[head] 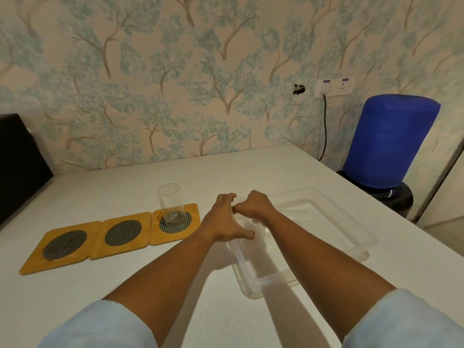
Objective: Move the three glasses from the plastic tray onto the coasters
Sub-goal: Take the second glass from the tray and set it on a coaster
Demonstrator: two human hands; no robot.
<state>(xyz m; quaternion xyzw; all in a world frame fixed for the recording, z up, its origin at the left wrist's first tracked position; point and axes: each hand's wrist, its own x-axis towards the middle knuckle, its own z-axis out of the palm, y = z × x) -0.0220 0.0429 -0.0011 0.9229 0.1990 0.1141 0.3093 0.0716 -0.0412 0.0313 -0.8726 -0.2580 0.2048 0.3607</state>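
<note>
- Fingers (227, 198) of the left hand (223, 222) are curled, thumb low near the tray's left wall, apparently wrapped round a clear glass (252, 228) that stands in the near-left part of the plastic tray (326, 209); the glass is so transparent that I cannot tell how firmly it is held.
- Right hand (253, 205) sits just beside the left, knuckles touching or nearly so, its fingers bent downward into the tray; whether they close on a second glass or only steady the first cannot be told.
- One glass (170, 204) already stands upright on the rightmost coaster (175, 223), the one nearest the tray (probably filled first for the short reach).
- Middle coaster (123, 233) and left coaster (64, 246) lie bare, in a touching row on the white counter (125, 285), so two glasses remain to go.
- Tray lies to the right of the coasters, well within both arms' reach, which suits a sideways carry leftward.
- Judged step: gripping the next glass for a lift clear of the tray wall.
</note>
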